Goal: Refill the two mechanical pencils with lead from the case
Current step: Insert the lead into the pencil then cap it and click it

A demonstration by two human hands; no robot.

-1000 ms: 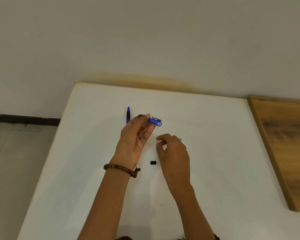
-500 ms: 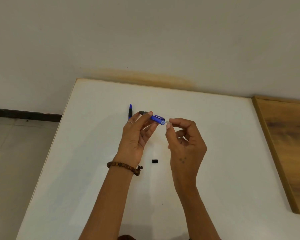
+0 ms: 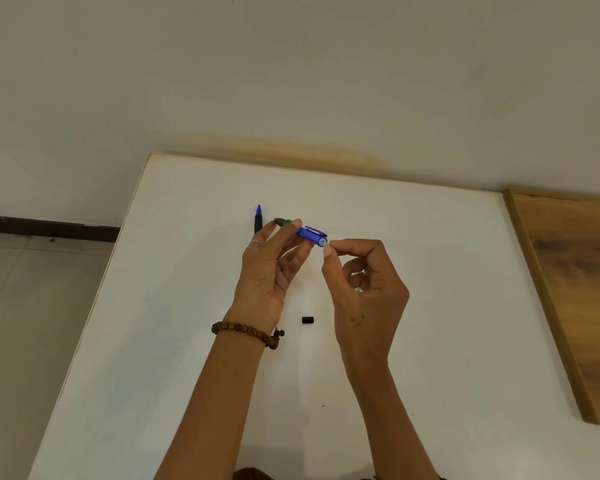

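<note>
Lying, one pencil (image 3: 258, 219); held, one pencil (image 3: 309, 233).

Blue pencil (image 3: 310, 234) held aloft, second pencil (image 3: 258, 219) — flat

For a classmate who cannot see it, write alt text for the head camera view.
A left hand holds a blue mechanical pencil above a white table, while the right hand pinches something tiny at its open end. A second blue-tipped pencil and a small black cap lie on the table.
</note>
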